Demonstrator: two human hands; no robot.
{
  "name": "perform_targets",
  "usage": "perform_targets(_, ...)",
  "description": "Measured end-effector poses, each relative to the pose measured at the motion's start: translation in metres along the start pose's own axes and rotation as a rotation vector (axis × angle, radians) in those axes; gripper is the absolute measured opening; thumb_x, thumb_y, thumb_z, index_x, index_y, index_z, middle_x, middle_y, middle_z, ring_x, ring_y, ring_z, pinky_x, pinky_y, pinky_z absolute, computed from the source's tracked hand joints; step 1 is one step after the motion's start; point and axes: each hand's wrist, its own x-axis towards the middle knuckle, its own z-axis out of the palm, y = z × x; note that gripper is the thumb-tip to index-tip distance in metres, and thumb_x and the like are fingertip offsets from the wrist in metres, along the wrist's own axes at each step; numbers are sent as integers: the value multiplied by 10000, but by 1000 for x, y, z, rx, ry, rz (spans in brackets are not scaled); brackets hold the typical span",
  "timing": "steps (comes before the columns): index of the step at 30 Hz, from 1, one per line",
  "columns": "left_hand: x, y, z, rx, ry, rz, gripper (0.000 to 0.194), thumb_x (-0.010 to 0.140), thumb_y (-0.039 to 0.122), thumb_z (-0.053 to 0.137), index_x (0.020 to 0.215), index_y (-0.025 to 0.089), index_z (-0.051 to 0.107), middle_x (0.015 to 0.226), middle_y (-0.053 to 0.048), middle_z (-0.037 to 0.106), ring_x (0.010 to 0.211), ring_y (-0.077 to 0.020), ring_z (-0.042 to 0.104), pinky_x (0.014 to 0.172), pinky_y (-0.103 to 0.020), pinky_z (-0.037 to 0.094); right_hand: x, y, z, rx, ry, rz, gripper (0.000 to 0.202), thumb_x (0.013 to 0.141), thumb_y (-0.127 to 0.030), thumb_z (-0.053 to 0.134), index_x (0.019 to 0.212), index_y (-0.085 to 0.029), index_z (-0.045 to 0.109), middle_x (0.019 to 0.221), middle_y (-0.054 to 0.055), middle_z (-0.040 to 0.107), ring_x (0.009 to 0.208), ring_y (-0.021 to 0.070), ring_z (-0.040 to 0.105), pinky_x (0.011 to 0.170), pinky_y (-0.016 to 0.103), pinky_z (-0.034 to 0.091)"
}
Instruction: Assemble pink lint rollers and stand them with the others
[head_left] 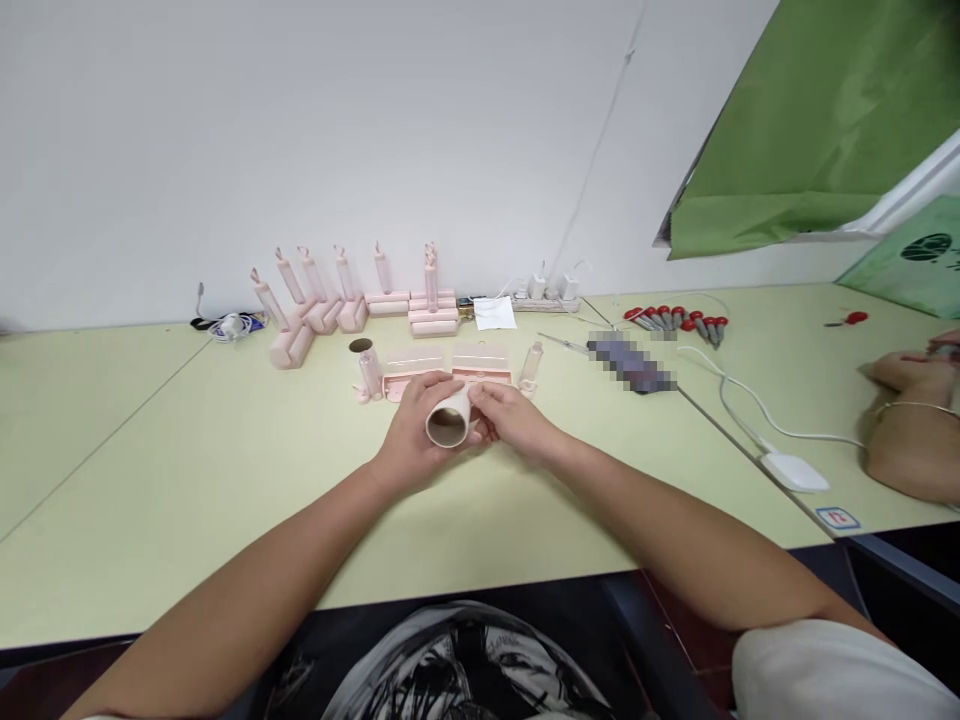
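A short white tube [448,424] with a hollow, brownish inside is held above the table, its open end facing me. My left hand [417,428] wraps round its left side and underside. At its right edge, my right hand [511,418] has thumb and fingers pinched together; whether a thin piece is between them cannot be made out. Just behind my hands lie two open pale pink cases [414,362], partly hidden by my fingers. A clear bottle [531,366] stands to their right, and another clear bottle [370,372] to their left, beside a dark round opening [361,345].
Along the wall stand several pink cases [291,346] with clear bottles with looped tops. A power strip [547,303], a white paper [495,313], a blurred dark object [628,362] and red-capped grey tools [675,320] lie rightward. Another person's arm [915,430] rests far right, near a white charger [795,471].
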Motion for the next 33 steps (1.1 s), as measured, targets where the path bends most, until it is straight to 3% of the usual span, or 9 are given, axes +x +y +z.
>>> perform_targets(2, 0, 4, -3, -26, 32, 25, 421, 800, 460, 721, 1116, 215, 588, 1166, -103, 628, 1180, -271, 552, 1003, -428, 450, 1, 3, -6, -277, 14, -108, 316, 912, -533, 521, 918, -222, 577, 873, 35, 695, 629, 162, 629, 588, 300, 502)
perform_targets(5, 0, 7, -7, -80, -2, -129, 328, 816, 439, 700, 1017, 200, 600, 990, -49, 661, 946, -210, 617, 858, -342, 487, 4, 2, -21, -735, 107, -247, 193, 935, -359, 519, 1037, -224, 612, 1126, 84, 707, 986, 239, 663, 834, 371, 498)
perform_targets(9, 0, 6, -7, -119, -75, -318, 348, 805, 459, 682, 1006, 185, 607, 922, -21, 664, 827, -183, 600, 748, -291, 462, 6, 0, -30, -1018, 26, -115, 295, 913, -287, 542, 1187, -204, 612, 1308, 133, 654, 1196, 312, 602, 934, 416, 454)
perform_targets(14, 2, 5, -6, -125, -100, -391, 338, 787, 461, 688, 957, 183, 598, 877, -2, 644, 794, -171, 573, 699, -270, 426, 2, -1, -26, -1072, 6, -118, 352, 890, -302, 569, 1224, -201, 619, 1205, 110, 701, 1090, 293, 644, 849, 375, 475)
perform_targets(17, 2, 5, -6, -145, -114, -382, 337, 794, 461, 684, 966, 184, 598, 878, 5, 635, 788, -166, 564, 694, -268, 416, 2, 0, -25, -1123, 34, -188, 402, 869, -289, 587, 1261, -201, 605, 1310, 115, 640, 1156, 296, 604, 882, 371, 461)
perform_targets(19, 3, 5, -5, -153, -126, -373, 343, 797, 457, 681, 984, 181, 602, 891, 3, 637, 796, -167, 565, 698, -268, 416, 4, 2, -26, -1173, 36, -154, 453, 860, -299, 598, 1301, -198, 582, 1327, 137, 610, 1147, 308, 597, 854, 371, 461)
perform_targets(22, 3, 5, -4, -143, -149, -370, 360, 797, 459, 680, 1007, 176, 607, 900, -4, 642, 808, -173, 570, 702, -270, 418, 7, 4, -27, -1227, -6, -76, 431, 876, -305, 577, 1291, -187, 591, 1223, 152, 635, 1070, 306, 616, 777, 350, 450)
perform_targets(27, 2, 4, -4, -137, -195, -381, 392, 795, 477, 683, 1061, 195, 623, 920, -6, 662, 823, -185, 587, 707, -280, 430, 6, 3, -24, -1282, -42, -79, 394, 883, -213, 513, 1264, -209, 614, 1102, 120, 658, 991, 266, 625, 725, 313, 406)
perform_targets(33, 2, 2, -3, -167, -163, -386, 413, 787, 509, 689, 1054, 200, 629, 946, -18, 676, 845, -201, 604, 730, -297, 454, 7, 5, -13, -1246, 4, -126, 413, 893, -412, 580, 1248, -201, 597, 1170, 121, 600, 1043, 273, 602, 693, 300, 396)
